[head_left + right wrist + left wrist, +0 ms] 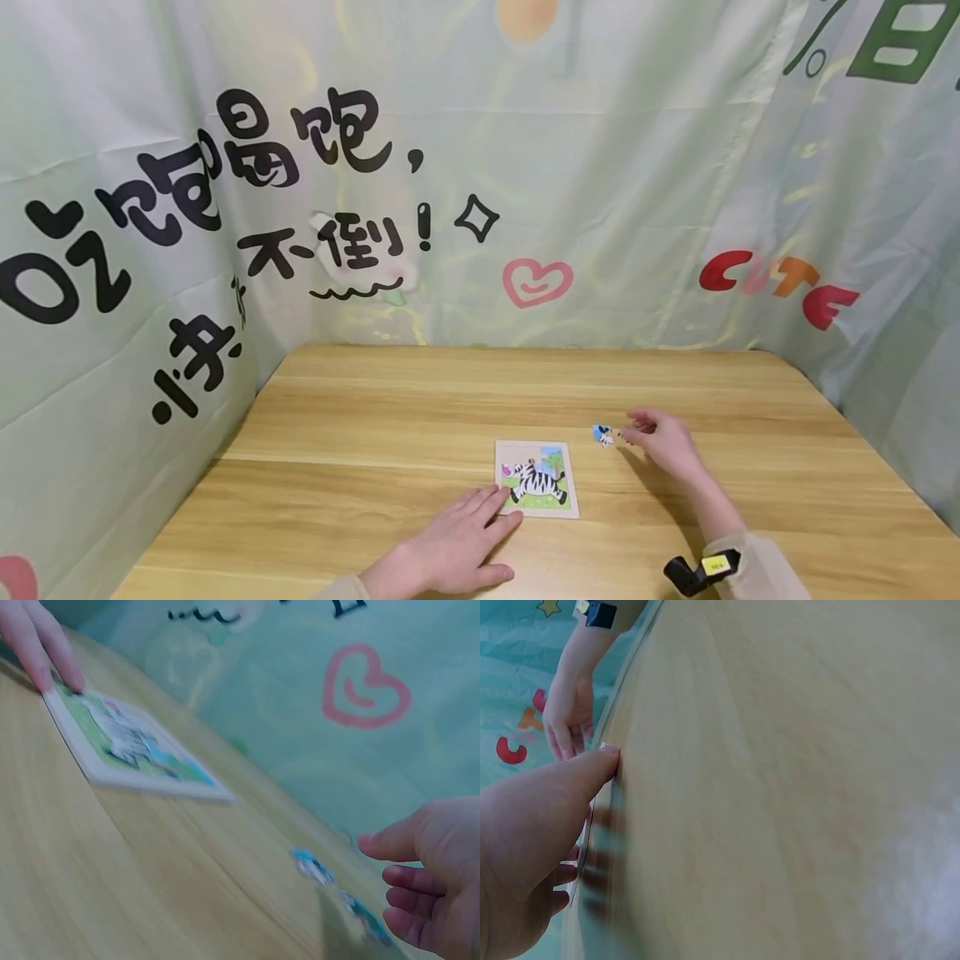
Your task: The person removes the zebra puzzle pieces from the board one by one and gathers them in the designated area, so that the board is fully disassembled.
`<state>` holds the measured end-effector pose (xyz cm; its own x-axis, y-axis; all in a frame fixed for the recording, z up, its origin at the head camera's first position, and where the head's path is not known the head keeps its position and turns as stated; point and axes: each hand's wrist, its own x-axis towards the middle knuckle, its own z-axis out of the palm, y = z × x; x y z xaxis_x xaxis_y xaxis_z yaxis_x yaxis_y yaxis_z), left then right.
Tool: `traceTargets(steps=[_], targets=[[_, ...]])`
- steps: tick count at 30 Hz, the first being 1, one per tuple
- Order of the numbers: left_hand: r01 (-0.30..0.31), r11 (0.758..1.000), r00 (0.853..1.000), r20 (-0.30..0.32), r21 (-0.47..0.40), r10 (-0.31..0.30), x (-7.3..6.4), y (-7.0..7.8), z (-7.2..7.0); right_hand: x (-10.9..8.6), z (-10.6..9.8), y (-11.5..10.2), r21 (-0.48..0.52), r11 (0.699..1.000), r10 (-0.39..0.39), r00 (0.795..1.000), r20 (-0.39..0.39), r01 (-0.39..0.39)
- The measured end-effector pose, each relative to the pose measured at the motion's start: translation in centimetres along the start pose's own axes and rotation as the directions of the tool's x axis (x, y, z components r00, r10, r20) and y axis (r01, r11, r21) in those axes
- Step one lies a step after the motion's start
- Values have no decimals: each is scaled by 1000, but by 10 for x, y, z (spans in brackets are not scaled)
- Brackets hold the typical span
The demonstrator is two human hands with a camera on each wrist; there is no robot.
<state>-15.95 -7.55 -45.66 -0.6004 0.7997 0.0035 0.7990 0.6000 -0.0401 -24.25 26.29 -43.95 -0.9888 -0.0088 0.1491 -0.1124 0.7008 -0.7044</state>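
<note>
A square puzzle board point(537, 515) with a pale frame lies on the table, its picture a striped zebra point(537, 481) on green with a tree at the upper right. My left hand point(459, 540) rests flat beside it, fingertips on the board's lower left edge. To the right of the board, my right hand point(666, 443) is over the table with fingers loosely bent. Close by its fingertips lie two small puzzle pieces, a blue, black and white piece point(311, 866) and a darker green and white piece point(365, 915). Nothing shows between its thumb and fingers.
The wooden table point(360, 408) reaches back to a pale printed curtain point(630, 208), which stands around its back and sides. A black wrist camera point(697, 572) with a yellow label sits on the right sleeve.
</note>
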Motion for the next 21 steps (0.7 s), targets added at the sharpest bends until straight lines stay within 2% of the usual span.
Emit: traceTargets(steps=[4,13,21], targets=[[2,1000,1000,0,7,-2,0,0,0,1,11,-17,50,998,-22,1000,3,22],[0,1000,1000,-1,4,0,0,-1,-1,-4,44,-40,142,990,-5,998,55,-2],[8,1000,1000,10,-4,-8,0,0,-3,-15,69,-53,72,997,-24,999,49,21]])
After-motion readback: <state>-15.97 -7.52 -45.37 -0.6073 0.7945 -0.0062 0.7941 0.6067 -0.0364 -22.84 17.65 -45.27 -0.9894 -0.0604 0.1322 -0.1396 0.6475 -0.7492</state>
